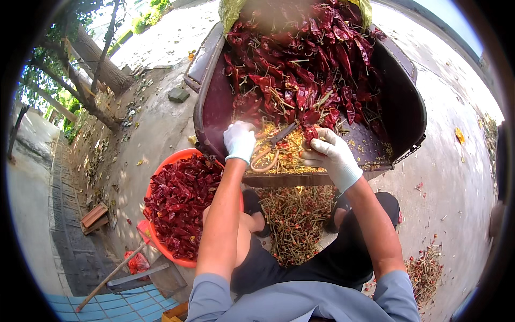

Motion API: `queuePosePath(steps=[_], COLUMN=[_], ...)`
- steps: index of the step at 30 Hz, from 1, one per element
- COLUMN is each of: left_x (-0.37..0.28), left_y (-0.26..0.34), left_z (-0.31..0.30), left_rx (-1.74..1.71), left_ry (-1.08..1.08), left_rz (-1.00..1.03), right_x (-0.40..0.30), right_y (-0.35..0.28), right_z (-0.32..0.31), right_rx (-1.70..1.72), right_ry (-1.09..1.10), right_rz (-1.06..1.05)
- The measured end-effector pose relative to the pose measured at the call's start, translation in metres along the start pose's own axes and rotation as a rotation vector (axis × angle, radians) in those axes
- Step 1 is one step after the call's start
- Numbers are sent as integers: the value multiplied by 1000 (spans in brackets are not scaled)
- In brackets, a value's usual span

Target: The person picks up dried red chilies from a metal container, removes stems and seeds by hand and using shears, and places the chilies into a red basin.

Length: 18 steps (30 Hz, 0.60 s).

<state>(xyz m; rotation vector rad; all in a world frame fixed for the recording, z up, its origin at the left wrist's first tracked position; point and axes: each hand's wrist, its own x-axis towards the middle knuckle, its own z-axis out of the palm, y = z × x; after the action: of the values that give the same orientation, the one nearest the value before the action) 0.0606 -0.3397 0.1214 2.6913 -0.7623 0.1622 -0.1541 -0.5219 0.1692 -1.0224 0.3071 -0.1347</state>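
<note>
Both of my hands wear white gloves over the front of a metal cart bed (209, 92). My right hand (328, 153) grips a dried red chili pepper (310, 133) between thumb and fingers. Left of it, my left hand (240, 139) has its fingers curled inward; whether they hold anything is hidden. Between the hands lie scissors (275, 141) with tan handles, resting on yellow seeds (289, 165) and stem bits. A large heap of dried red chilies (305, 68) fills the back of the bed, spilling from a yellow-green woven sack (230, 14).
At lower left stands an orange basin (155, 237) full of chili pieces. Cut stems (297, 225) are piled between my feet, with a smaller stem pile (424, 273) at lower right. A stick (110, 277), a red plastic bag (136, 262) and bricks (94, 216) lie at left.
</note>
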Motion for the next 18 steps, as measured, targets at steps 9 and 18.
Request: queuePosePath(steps=[9, 18], left_x=[-19, -87], left_y=[42, 80], left_z=[-26, -41], left_rx=[-539, -1421], left_ry=[240, -153], left_rz=[-13, -63], right_x=[-8, -10], right_y=[1, -1], right_z=[11, 17], right_rx=[-206, -198], right_ry=[39, -50], right_rz=[-91, -17])
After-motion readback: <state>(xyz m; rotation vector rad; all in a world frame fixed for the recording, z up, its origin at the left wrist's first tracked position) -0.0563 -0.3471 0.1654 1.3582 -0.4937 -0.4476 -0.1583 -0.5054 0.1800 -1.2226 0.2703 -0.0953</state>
